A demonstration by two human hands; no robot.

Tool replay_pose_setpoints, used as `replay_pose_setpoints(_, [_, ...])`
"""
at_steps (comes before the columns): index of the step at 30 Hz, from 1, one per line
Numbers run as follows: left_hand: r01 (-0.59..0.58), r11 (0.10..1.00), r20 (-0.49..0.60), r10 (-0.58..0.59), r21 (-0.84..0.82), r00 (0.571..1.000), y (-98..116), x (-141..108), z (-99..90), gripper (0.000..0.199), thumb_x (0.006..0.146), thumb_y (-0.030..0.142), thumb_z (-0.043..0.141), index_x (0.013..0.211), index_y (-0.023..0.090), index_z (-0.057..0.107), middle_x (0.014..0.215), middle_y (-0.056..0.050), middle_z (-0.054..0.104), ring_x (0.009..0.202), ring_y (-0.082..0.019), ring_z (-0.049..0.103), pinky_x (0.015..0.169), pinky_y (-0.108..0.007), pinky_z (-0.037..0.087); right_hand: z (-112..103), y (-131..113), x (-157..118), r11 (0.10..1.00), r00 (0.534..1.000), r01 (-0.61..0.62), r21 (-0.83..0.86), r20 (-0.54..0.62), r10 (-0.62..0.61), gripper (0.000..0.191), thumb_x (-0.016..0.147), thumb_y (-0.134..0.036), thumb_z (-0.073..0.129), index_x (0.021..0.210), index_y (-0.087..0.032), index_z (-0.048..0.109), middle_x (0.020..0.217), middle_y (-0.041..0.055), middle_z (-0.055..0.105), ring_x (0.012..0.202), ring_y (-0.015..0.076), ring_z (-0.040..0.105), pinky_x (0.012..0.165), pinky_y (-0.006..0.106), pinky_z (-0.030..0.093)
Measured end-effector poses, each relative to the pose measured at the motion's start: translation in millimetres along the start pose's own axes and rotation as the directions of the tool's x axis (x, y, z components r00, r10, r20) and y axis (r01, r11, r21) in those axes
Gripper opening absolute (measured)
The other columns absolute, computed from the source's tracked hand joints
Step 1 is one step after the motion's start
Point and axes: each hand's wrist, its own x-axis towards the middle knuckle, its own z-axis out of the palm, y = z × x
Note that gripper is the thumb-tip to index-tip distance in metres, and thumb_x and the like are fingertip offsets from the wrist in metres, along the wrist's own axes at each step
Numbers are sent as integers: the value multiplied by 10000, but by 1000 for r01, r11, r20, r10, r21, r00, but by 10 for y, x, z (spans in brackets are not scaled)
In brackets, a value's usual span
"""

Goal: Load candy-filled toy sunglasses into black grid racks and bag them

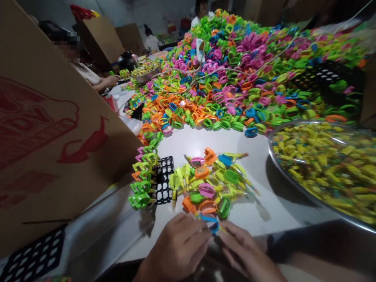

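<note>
My left hand [180,243] is closed on a blue plastic toy watch [214,224] at the table's near edge. My right hand [245,248] pinches a small yellow packet [222,228] against the watch's right side; the fingers hide most of this packet. Just beyond my hands lies a loose heap of toy watches in pink, orange, green and blue, among them a pink watch [206,190], mixed with clear-and-yellow packets. Left of the heap is a black grid tray [164,180], with a row of green, orange and pink watches [142,186] along its left side.
A metal bowl [272,150] full of yellow packets stands at the right. Behind is a large mound of colourful toy watches [229,74] with a white cable across it. A cardboard box [44,129] blocks the left. Several people sit farther back.
</note>
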Motion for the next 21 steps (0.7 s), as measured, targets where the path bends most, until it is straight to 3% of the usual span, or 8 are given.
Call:
replay_pose_setpoints(3, [160,983,-295,-125,95,947,-79,-118,-337,179,979,57,642,1049,205,713,998,-39,752,885,-161,714,833,-289,578,110,-27,-10,949,980,196,-248,88,-179,610,1034,-837,562,940,-249,692,806,7,551,768,198,528,734,286,479])
replay_pose_setpoints(4, [284,952,-429,-212,111,878,-146,-163,-437,175,982,80,659,1077,216,715,1076,-42,739,976,-165,711,893,-286,573,165,-25,3,921,966,254,-296,122,-227,608,1037,-830,551,922,-251,700,853,26,580,824,225,561,780,316,493])
replay_pose_setpoints(6, [536,844,-622,-405,28,670,-340,-241,-580,228,999,218,723,1225,241,704,1265,-61,697,1152,-194,678,987,-306,551,308,9,66,877,937,337,-344,210,-277,568,1019,-799,606,932,-253,735,949,48,605,924,255,593,862,346,488])
replay_pose_setpoints(8, [686,706,-639,-611,-175,467,-576,-284,-637,513,977,439,777,1428,251,621,1448,-104,636,1301,-251,637,1060,-359,539,486,80,173,870,906,359,-339,350,-237,533,976,-766,701,921,-237,737,908,22,560,874,220,565,840,319,459])
replay_pose_setpoints(10, [714,601,-523,-764,-360,379,-789,-285,-630,732,947,565,773,1550,240,516,1566,-148,578,1415,-302,595,1114,-410,536,677,161,307,908,877,313,-280,452,-163,546,944,-760,755,925,-217,700,804,-29,470,761,165,480,762,276,420])
replay_pose_setpoints(12, [711,543,-413,-830,-446,375,-933,-259,-600,813,920,586,779,1585,231,475,1624,-162,546,1502,-333,537,1207,-463,486,862,210,448,961,889,224,-161,438,-134,612,893,-806,788,953,-210,662,755,-52,449,713,147,451,708,254,408])
replay_pose_setpoints(17, [693,509,-323,-861,-510,394,-1006,-236,-566,774,904,529,782,1571,242,513,1661,-134,548,1555,-329,499,1328,-512,349,1273,104,755,989,952,109,100,275,-133,774,747,-914,831,1008,-202,674,870,24,673,799,225,656,753,315,548])
replay_pose_setpoints(21, [669,517,-324,-856,-534,404,-1023,-320,-532,742,925,529,766,1575,255,539,1636,-119,589,1534,-321,534,1305,-506,395,1421,-47,950,977,979,193,88,42,-197,944,732,-1034,688,1135,-184,770,1146,137,779,1156,366,710,1085,469,535])
